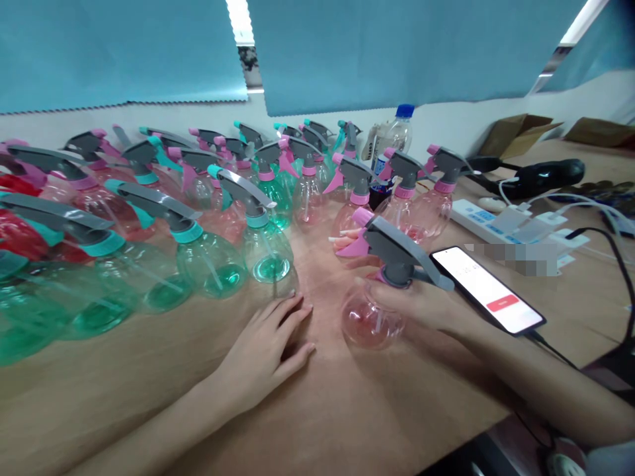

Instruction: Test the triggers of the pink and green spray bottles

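Translucent pink bottle (372,325), grey spray head (397,251) — in right hand's (414,303) grip; left hand (268,344) loose

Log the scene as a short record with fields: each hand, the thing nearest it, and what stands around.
right hand: closed around the neck of a pink spray bottle
left hand: palm down on the table, holding nothing
nearest left hand: green spray bottle with teal collar
behind: more pink and green spray bottles; blue-capped plastic bottle
beyond right hand: smartphone, screen lit; white power strip with plugs in
background: blue blinds
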Tool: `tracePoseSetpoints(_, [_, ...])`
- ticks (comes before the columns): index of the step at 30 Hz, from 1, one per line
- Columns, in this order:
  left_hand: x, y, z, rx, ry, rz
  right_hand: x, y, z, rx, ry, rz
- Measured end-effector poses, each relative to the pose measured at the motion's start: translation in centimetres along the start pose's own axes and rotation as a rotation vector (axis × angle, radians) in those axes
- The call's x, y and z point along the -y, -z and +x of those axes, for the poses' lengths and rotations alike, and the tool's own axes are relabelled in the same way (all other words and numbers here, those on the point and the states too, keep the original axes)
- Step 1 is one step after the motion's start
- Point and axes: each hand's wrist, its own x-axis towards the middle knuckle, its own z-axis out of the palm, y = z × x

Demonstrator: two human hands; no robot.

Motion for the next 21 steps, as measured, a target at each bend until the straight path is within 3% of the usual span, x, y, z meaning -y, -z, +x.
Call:
tracePoseSetpoints(10, [0.1,0.0,0.0,0.003,0.003,0.008,-1.7,-0.4,-0.3,-0.024,0.014,0.052])
tracePoseSetpoints(21, [0.0,0.0,0.1,0.002,0.005,-0.002,-0.8,-0.1,-0.1,0.042,0.024,0.017])
